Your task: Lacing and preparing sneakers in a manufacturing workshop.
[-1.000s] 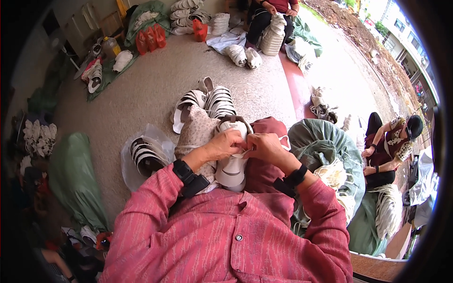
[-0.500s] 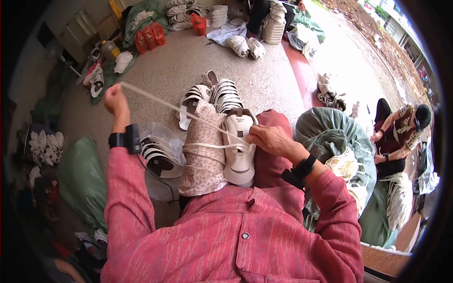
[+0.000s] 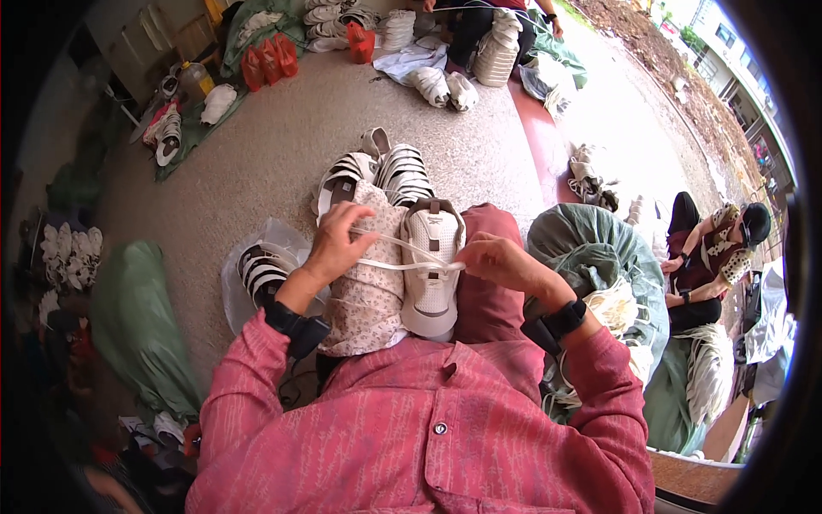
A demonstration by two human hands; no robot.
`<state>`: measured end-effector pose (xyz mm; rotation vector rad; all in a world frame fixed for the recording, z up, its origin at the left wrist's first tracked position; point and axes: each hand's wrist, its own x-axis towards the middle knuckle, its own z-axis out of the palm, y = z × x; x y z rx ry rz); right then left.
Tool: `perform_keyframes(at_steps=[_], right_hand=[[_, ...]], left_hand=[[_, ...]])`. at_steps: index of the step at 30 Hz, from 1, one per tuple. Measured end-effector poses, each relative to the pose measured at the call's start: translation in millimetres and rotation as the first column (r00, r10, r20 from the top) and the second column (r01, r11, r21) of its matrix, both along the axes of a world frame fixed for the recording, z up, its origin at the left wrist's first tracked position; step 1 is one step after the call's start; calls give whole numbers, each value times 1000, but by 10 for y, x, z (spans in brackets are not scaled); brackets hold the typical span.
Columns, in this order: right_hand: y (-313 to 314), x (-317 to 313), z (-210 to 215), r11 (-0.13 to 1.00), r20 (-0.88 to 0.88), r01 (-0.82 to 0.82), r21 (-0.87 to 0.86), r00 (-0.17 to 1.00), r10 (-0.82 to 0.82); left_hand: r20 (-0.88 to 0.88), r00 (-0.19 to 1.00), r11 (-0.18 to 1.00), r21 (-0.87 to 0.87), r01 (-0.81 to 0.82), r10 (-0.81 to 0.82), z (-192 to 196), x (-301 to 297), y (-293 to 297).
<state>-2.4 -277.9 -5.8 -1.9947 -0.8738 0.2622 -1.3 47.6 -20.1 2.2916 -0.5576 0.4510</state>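
Observation:
A white mesh shoe upper (image 3: 431, 300) with a dark collar lies across my lap, toe toward me. A cream shoelace (image 3: 398, 264) runs over its middle toward both hands. My left hand (image 3: 336, 244) is closed on the lace just left of the upper, above my flowered trouser leg (image 3: 364, 321). On the other side, my right hand (image 3: 499, 259) pinches the lace at the upper's right edge. The fingertips of the right hand partly hide where the lace meets the upper.
Stacked shoe uppers (image 3: 406, 176) stand beyond my knees, more in a clear bag (image 3: 261, 270) at left. A green sack (image 3: 591, 248) with cream laces (image 3: 616, 308) sits at my right. A co-worker (image 3: 719, 248) sits far right; another (image 3: 475, 34) at the back.
My left hand has come in from far left to beside the upper, and the lace that was stretched tight now hangs in a shorter, looser span. The right hand stays by the upper.

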Motion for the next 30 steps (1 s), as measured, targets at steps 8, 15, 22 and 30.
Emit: perform_keyframes(at_steps=[8,15,22,30], right_hand=[[296,-78,166,977,699,113,-179,714,46],[313,-135,121,951,711,111,-289,690,136],[347,-159,195,948,508,100,-302,858,72],[493,21,42,955,485,163,-249,874,-22]], left_hand=[[-63,987,960,229,160,-149,34,244,-332],[-500,804,861,197,468,-323,166,366,-334],[-465,714,638,-770,-33,-524,424,633,-93],[-665,667,828,-547,-127,-337,454,-314,200]])
